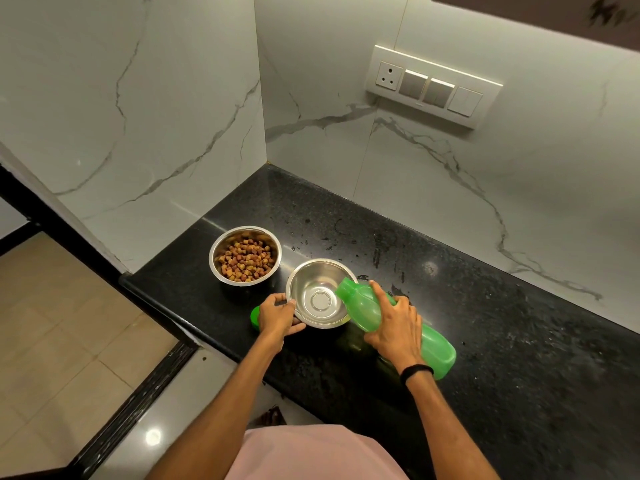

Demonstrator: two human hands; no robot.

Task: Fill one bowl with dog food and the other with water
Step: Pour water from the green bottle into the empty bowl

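Note:
Two steel bowls stand on the black counter (450, 306). The far left bowl (244, 255) holds brown dog food. The nearer bowl (320, 298) looks empty, and my left hand (277, 315) grips its left rim. My right hand (394, 327) holds a green plastic bottle (433, 344) tipped on its side, its open mouth resting over the bowl's right rim. A green cap (255, 316) lies on the counter, partly hidden behind my left hand.
Marble walls close the counter at the back and left, meeting in a corner. A switch panel (433, 85) is on the back wall. The counter's front edge drops to a tiled floor (69, 323) on the left. Water spots mark the counter.

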